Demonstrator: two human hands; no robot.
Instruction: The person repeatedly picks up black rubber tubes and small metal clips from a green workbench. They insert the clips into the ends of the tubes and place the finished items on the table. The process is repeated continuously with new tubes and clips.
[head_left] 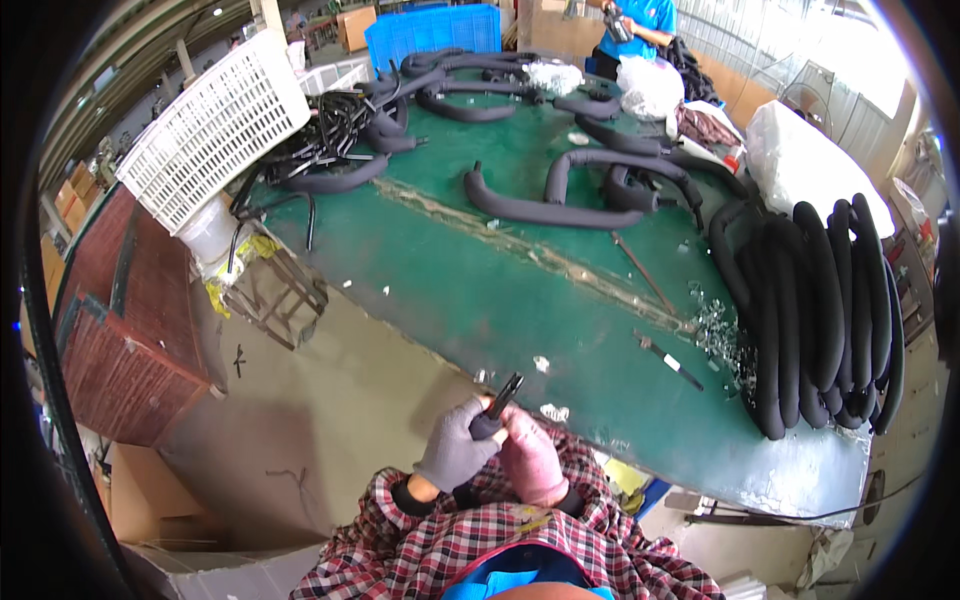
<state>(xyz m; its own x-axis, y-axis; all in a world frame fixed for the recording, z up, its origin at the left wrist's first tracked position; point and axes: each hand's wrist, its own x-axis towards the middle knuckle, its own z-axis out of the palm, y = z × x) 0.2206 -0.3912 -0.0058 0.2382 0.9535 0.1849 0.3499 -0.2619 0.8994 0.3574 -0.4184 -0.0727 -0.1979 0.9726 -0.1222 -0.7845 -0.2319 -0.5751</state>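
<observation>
My left hand [455, 445], in a grey glove, is closed round a black foam-covered tube [486, 427] at the table's near edge. A dark, narrow tip [508, 388] sticks up out of the foam, pointing away from me. Against the other side of the tube presses my right hand [532, 458], in a pinkish glove, its fingers closed at the base of the tip. The rest of the tube is hidden behind my hands and checked sleeves.
Black foam-covered tubes [815, 310] are stacked at the right, beside scattered small shiny parts [715, 330]. A black-handled tool [672, 362] and a thin rod [645, 270] lie on the green table [430, 290]. A white crate [220, 130] stands far left. Across the table is another person [648, 20].
</observation>
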